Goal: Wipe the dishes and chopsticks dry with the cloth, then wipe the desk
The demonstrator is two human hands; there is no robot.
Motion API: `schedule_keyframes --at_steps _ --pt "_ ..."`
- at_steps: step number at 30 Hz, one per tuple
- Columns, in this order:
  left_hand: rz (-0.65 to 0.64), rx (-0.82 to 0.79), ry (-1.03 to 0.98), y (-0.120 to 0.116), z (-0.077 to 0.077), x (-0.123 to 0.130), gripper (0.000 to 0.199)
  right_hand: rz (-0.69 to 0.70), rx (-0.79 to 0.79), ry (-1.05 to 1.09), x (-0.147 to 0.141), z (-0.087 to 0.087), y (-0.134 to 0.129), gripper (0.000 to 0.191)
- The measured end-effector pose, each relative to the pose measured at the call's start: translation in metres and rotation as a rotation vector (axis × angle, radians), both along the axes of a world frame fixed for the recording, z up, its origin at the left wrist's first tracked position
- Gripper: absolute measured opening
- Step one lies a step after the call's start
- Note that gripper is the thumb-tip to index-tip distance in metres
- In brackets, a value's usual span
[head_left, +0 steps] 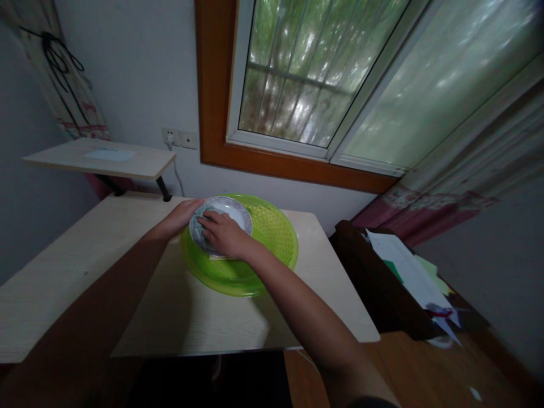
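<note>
A round white plate (240, 214) with a patterned rim is tilted over the left part of a large green basket (276, 232). My left hand (182, 216) grips the plate's left edge, its fingertips mostly hidden behind the rim. On the plate's inner face lies my right hand (225, 233), its fingers bent over something greyish, perhaps a cloth (199, 231), too blurred to name surely. A pale yellow edge (219, 258) shows just below the plate, inside the basket.
The basket rests on a light wooden table (314, 272). A raised shelf (68, 156) with a paper on it stands at the back left. Beyond the table's right edge, a dark box (382, 283) bears papers. A window (314, 68) is behind.
</note>
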State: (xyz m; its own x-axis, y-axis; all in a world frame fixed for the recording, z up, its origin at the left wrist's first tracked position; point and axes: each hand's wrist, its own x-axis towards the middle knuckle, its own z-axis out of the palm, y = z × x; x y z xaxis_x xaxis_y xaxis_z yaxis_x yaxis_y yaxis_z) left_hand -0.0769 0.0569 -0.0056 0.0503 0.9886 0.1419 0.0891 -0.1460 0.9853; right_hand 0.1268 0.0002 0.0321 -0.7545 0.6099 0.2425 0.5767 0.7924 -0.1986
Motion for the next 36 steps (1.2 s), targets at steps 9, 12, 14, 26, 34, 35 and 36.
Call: schedule_keyframes --at_steps 9,12,14,26,34,35,36 --pt "-0.054 -0.070 -0.128 -0.005 0.003 0.004 0.053 -0.344 0.238 -0.129 0.007 0.016 -0.011 0.050" --pt "-0.061 -0.070 -0.109 -0.008 0.005 0.004 0.058 -0.403 0.276 -0.178 0.016 0.020 -0.012 0.045" --pt "-0.050 -0.063 -0.098 -0.010 0.006 0.004 0.063 -0.434 0.277 -0.205 0.023 0.022 -0.014 0.042" --pt "-0.025 -0.026 -0.002 -0.014 0.010 0.004 0.066 -0.345 0.111 -0.244 0.057 0.027 -0.045 0.051" --pt "0.000 0.024 0.032 -0.008 0.008 0.002 0.052 0.073 -0.089 -0.007 0.022 0.019 -0.043 0.037" --pt "-0.002 0.030 0.044 -0.007 0.009 0.002 0.050 0.104 -0.074 0.001 0.017 0.018 -0.040 0.035" --pt "-0.001 0.036 0.054 -0.007 0.010 0.003 0.048 0.122 -0.051 -0.003 0.012 0.017 -0.036 0.035"
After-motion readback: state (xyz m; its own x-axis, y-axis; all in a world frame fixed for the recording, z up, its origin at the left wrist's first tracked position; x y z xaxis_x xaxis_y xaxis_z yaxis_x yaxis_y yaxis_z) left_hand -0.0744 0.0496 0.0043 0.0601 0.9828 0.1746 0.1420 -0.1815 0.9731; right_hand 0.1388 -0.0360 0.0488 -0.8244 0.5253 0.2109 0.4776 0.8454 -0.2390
